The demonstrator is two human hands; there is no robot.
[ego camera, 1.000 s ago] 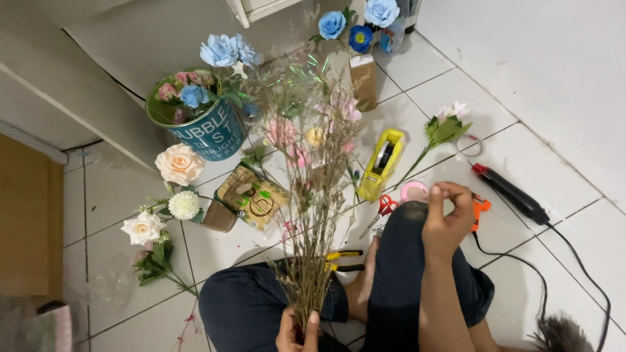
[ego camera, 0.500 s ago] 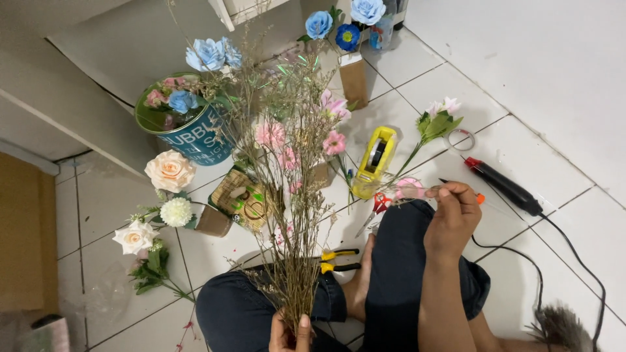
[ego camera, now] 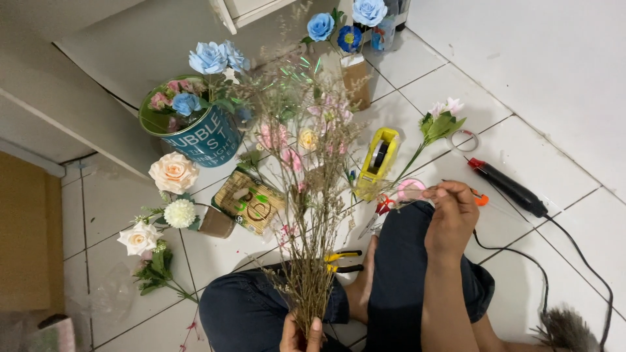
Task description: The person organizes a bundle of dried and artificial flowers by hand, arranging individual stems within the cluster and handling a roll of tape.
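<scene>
My left hand (ego camera: 301, 334) grips the bottom of a bunch of dried twigs (ego camera: 313, 215) with small pink blooms, held upright over my lap. My right hand (ego camera: 450, 218) rests above my knee with its fingers curled and fingertips pinched beside a pink tape roll (ego camera: 409, 188). Whether those fingers hold anything is unclear. Red-handled scissors (ego camera: 383, 208) lie just left of that hand. Yellow-handled pliers (ego camera: 343, 261) sit on the floor between my legs.
On the tiled floor are a teal bucket (ego camera: 207, 145) of blue and pink roses, a yellow tape dispenser (ego camera: 379, 160), a black glue gun (ego camera: 512, 190) with its cord, a pink flower stem (ego camera: 441, 124), peach (ego camera: 173, 173) and white roses (ego camera: 138, 238), and a brown box (ego camera: 356, 79) of blue flowers.
The view shifted a little and the twig bunch swayed slightly. My right hand has stayed by the pink roll, edging barely to the right.
</scene>
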